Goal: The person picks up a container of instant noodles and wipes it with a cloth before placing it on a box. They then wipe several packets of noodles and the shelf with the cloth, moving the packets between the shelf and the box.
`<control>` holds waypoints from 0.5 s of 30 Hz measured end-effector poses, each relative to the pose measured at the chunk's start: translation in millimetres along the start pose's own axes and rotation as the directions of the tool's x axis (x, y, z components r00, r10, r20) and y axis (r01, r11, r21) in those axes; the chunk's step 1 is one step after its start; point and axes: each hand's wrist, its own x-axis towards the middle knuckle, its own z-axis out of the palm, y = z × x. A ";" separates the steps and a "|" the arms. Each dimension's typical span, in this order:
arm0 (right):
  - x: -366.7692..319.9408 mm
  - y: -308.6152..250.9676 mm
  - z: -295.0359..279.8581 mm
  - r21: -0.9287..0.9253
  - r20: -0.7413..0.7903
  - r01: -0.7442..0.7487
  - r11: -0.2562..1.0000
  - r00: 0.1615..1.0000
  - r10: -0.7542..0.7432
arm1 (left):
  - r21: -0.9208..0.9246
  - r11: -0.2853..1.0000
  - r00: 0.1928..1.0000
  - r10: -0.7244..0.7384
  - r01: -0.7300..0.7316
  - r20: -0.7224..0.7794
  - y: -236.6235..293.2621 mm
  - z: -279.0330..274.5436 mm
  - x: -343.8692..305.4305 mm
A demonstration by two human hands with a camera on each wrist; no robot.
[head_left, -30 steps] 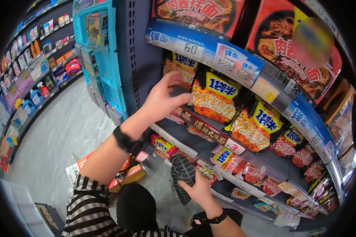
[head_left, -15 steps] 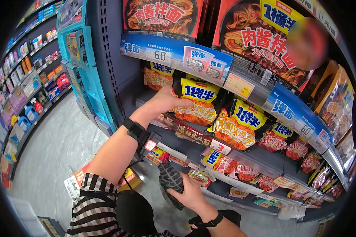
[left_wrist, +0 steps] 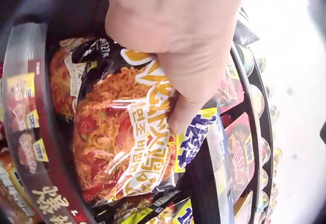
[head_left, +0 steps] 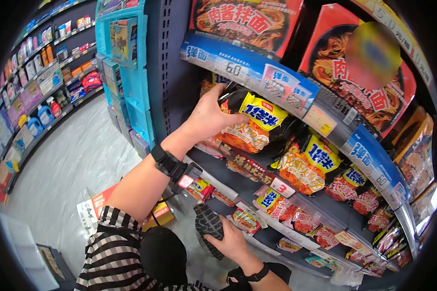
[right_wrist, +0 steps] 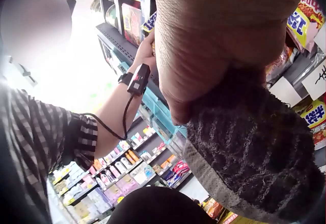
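Note:
My left hand (head_left: 206, 119) grips the left edge of a black and yellow instant noodle packet (head_left: 250, 131) on the shelf. In the left wrist view, the thumb lies across the front of this packet (left_wrist: 117, 137), and the other fingers are hidden behind it. Lower down, my right hand (head_left: 233, 242) holds a dark grey, ribbed cloth pad (head_left: 206, 228), with the thumb over its face. The right wrist view shows the coarse, fuzzy surface of the pad (right_wrist: 254, 157) hanging below the palm.
A matching noodle packet (head_left: 303, 167) stands to the right, another packet (left_wrist: 63, 89) behind. A price strip (head_left: 257, 169) edges the shelf; a blue label rail (head_left: 250, 72) runs above. A turquoise rack (head_left: 133, 92) stands at left. Boxes (head_left: 162, 216) lie on the floor.
My left hand, apart from the packet with spread fingers, has moved onto its edge and taken hold; the packet has shifted slightly away from its neighbour. The right hand keeps the pad.

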 end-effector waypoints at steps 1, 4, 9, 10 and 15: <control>-0.8 0.4 2.4 -0.013 0.012 -0.006 1.000 1.000 0.006 | 0.111 0.993 0.998 0.036 -0.031 -0.047 -0.4 -6.6 -6.9; -0.9 0.8 7.2 -0.002 -0.014 0.041 0.999 0.999 -0.041 | 0.041 0.999 0.998 0.029 -0.027 -0.056 -3.5 -29.8 -28.8; -1.6 4.8 13.4 0.055 -0.014 0.016 0.998 1.000 -0.016 | -0.085 0.988 0.975 -0.143 0.130 -0.171 -8.3 -98.1 -102.7; -2.1 8.8 14.9 0.072 -0.041 0.047 0.996 0.998 -0.044 | -0.091 0.973 0.956 -0.224 0.210 -0.188 -9.9 -118.4 -121.0; -1.2 8.5 10.3 0.032 -0.036 0.086 0.996 0.996 -0.085 | -0.373 0.689 0.540 -0.721 0.621 -0.434 -88.1 -206.8 -243.6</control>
